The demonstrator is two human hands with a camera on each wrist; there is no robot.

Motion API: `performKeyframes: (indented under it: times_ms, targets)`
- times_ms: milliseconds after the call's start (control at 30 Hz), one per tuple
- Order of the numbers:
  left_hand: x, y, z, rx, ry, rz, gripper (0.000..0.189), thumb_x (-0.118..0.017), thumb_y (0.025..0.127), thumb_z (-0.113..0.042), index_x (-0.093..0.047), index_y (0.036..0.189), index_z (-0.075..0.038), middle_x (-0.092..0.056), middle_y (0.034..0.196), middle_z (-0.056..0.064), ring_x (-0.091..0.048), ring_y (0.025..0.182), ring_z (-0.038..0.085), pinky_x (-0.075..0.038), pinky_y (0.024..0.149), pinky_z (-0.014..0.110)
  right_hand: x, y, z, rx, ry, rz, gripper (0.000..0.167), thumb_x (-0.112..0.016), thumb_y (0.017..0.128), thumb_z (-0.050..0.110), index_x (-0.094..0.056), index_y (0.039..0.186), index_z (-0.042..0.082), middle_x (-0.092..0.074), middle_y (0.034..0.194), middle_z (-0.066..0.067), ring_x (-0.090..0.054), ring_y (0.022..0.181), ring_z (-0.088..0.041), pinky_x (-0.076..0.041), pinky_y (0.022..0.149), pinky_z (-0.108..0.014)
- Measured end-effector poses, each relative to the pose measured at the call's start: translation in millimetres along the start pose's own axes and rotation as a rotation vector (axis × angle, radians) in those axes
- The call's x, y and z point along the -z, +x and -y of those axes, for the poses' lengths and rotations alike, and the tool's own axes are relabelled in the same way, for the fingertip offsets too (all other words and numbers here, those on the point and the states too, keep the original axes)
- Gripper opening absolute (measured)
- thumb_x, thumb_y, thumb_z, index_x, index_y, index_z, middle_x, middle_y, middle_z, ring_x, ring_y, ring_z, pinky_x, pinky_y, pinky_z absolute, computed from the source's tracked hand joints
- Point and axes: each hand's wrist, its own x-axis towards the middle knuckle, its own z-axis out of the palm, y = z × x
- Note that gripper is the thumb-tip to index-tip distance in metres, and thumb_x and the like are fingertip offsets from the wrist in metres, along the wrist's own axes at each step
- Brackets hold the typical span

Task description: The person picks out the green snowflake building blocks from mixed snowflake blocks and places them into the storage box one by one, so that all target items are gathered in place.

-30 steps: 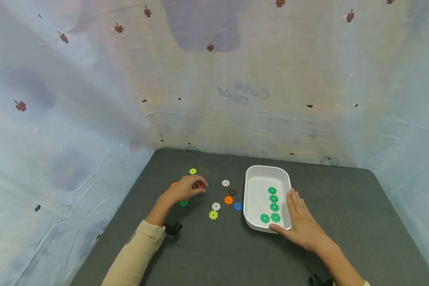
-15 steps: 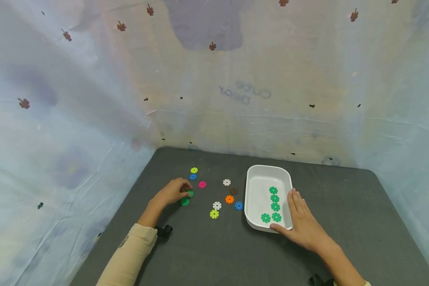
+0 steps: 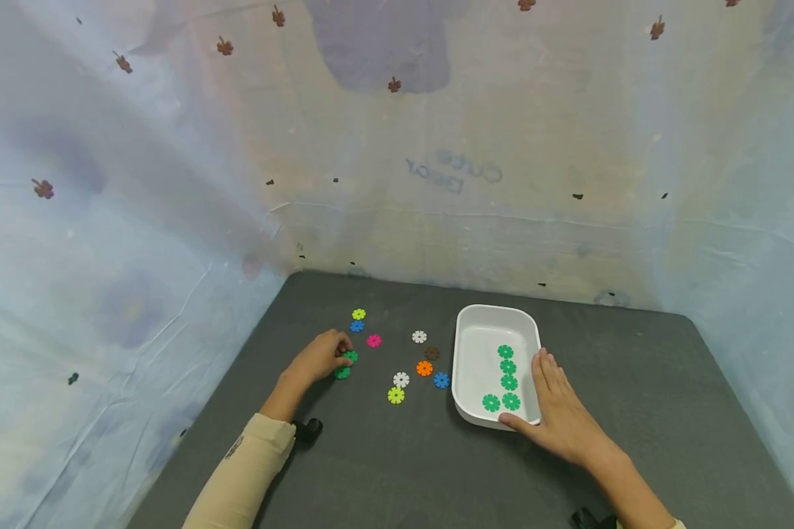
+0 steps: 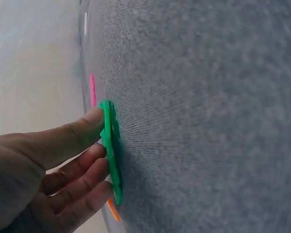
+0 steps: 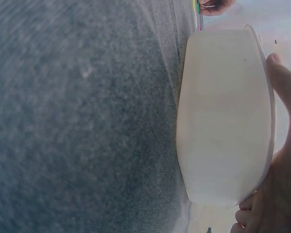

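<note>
My left hand (image 3: pixel 316 358) is low over the left side of the table, by two green notched plastic discs. Its thumb and fingertips pinch one green disc (image 4: pixel 111 150) at the edges; in the head view the other green disc (image 3: pixel 342 373) lies just in front of it. My right hand (image 3: pixel 562 422) rests along the right side of a white tray (image 3: pixel 473 353), fingers straight, thumb over the near rim. Inside the tray, several green discs (image 3: pixel 508 366) lie flat, most in a column on the right. The outer tray wall (image 5: pixel 223 116) fills much of the right wrist view.
Loose discs lie on the dark grey table (image 3: pixel 384 470): pink (image 3: pixel 373 341), blue (image 3: pixel 357 325) and yellow-green (image 3: pixel 359 314) beyond my left hand. White (image 3: pixel 401 380), orange (image 3: pixel 424 368), brown (image 3: pixel 432 353) and another blue disc (image 3: pixel 442 380) lie left of the tray.
My left hand has moved left and nearer from over the pink disc to the green discs, uncovering the pink and blue ones. The right hand keeps its place on the tray.
</note>
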Motion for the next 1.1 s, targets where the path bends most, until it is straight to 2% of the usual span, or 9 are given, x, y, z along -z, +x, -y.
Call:
performKeyframes:
  times_ms: [333,533,833,933,1100]
  targets:
    - [1.7,5.0,-2.4,-0.013,0.019,0.027,0.023,-0.084,0.095,-0.011,-0.066,0.108,-0.008,-0.061,0.107,0.007,-0.061,0.097,0.022,-0.056,0.087,0.042,-1.6,-0.3,-0.9,0.006,0.001,-0.008,0.13,-0.074,0.089,0.073,-0.01,0.168,-0.009,-0.007,0.176,-0.03,-0.008,0.164,-0.047,-0.014,0.131,-0.061]
    - [3.1,7.9,-10.3,-0.029,-0.008,0.036,0.026,-0.083,0.095,-0.007,-0.059,0.106,-0.01,-0.061,0.101,0.005,-0.06,0.093,0.021,-0.053,0.082,0.041,-2.3,-0.6,-1.2,0.0,0.001,-0.009,0.131,-0.074,0.089,0.074,-0.009,0.168,-0.008,-0.006,0.176,-0.03,-0.008,0.164,-0.046,-0.013,0.132,-0.059]
    - [3.1,12.4,-26.6,-0.086,-0.047,0.023,0.018,-0.077,0.099,0.0,-0.066,0.11,-0.008,-0.064,0.098,0.003,-0.061,0.091,0.018,-0.055,0.081,0.039,-3.5,-0.2,-3.3,-0.007,-0.002,-0.003,0.132,-0.073,0.089,0.075,-0.008,0.169,-0.007,-0.005,0.177,-0.028,-0.008,0.164,-0.047,-0.011,0.132,-0.058]
    - [4.0,13.8,-34.9,-0.12,-0.085,0.028,0.017,-0.076,0.1,-0.002,-0.069,0.115,-0.007,-0.067,0.1,0.001,-0.064,0.092,0.016,-0.057,0.083,0.038,-3.8,-0.2,-3.8,-0.005,-0.005,-0.005,0.132,-0.073,0.089,0.075,-0.007,0.169,-0.007,-0.005,0.177,-0.029,-0.007,0.164,-0.046,-0.012,0.132,-0.059]
    - [7.4,17.3,-53.9,-0.158,-0.17,0.06,0.015,-0.075,0.102,-0.007,-0.071,0.115,-0.014,-0.07,0.103,-0.002,-0.066,0.094,0.013,-0.058,0.083,0.036,-3.4,0.1,-3.3,-0.003,-0.008,-0.009,0.132,-0.073,0.089,0.074,-0.008,0.168,-0.008,-0.006,0.176,-0.029,-0.006,0.164,-0.046,-0.014,0.131,-0.06]
